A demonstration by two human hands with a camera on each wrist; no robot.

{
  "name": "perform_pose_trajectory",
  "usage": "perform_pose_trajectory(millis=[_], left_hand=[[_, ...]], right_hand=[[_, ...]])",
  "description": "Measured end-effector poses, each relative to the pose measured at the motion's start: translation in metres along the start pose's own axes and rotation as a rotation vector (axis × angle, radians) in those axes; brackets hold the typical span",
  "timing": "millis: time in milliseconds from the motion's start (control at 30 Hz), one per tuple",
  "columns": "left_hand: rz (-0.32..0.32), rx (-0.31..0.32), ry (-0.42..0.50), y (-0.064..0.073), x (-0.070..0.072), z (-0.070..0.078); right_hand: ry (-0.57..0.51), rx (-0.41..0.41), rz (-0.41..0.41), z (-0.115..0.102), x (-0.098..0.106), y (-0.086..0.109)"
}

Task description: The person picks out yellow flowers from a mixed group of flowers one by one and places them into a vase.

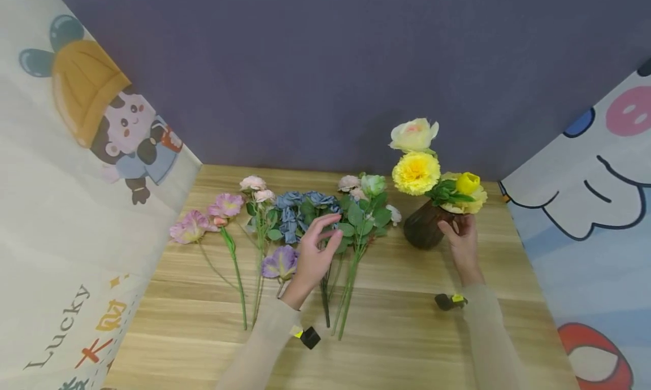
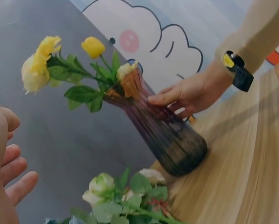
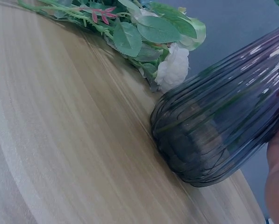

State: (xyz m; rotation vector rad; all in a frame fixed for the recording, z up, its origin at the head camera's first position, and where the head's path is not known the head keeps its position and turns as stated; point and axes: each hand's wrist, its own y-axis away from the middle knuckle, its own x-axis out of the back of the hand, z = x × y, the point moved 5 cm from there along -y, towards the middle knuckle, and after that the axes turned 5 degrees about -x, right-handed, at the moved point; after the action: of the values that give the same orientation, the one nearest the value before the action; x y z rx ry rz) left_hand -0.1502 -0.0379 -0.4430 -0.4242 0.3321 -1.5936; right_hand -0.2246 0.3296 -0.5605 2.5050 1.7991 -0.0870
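Note:
A dark ribbed glass vase (image 1: 421,229) stands at the right of the table. Its stems carry a cream bloom (image 1: 414,134), a frilly yellow flower (image 1: 416,173), a yellow tulip (image 1: 467,182) and a pale yellow flower (image 1: 477,200). My right hand (image 1: 461,244) holds the vase near its neck, thumb on the near side, as the left wrist view (image 2: 188,95) shows. Over the blue flowers (image 1: 290,217) hovers my left hand (image 1: 316,254), fingers loosely bent with nothing between them. The left wrist view shows part of that hand (image 2: 6,163) apart from the vase.
Left of the vase lies a bunch with green leaves and a pale green bloom (image 1: 373,185). Further left are pink stems (image 1: 252,183), a purple flower (image 1: 280,262), a peach tulip stem (image 1: 235,260) and mauve flowers (image 1: 192,227). A dark wall (image 1: 305,68) borders the table's back.

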Motion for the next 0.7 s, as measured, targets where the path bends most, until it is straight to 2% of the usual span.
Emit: perform_pose_trajectory(millis=[200, 600, 700], left_hand=[[0.027, -0.005, -0.036, 0.006, 0.008, -0.007], [0.044, 0.045, -0.052, 0.014, 0.027, -0.019], [0.044, 0.051, -0.072, 0.020, 0.033, -0.037]], right_hand=[[-0.034, 0.009, 0.021, -0.001, 0.005, 0.000], [0.025, -0.008, 0.003, -0.004, 0.007, -0.001], [0.113, -0.021, -0.030, -0.003, 0.008, 0.000]])
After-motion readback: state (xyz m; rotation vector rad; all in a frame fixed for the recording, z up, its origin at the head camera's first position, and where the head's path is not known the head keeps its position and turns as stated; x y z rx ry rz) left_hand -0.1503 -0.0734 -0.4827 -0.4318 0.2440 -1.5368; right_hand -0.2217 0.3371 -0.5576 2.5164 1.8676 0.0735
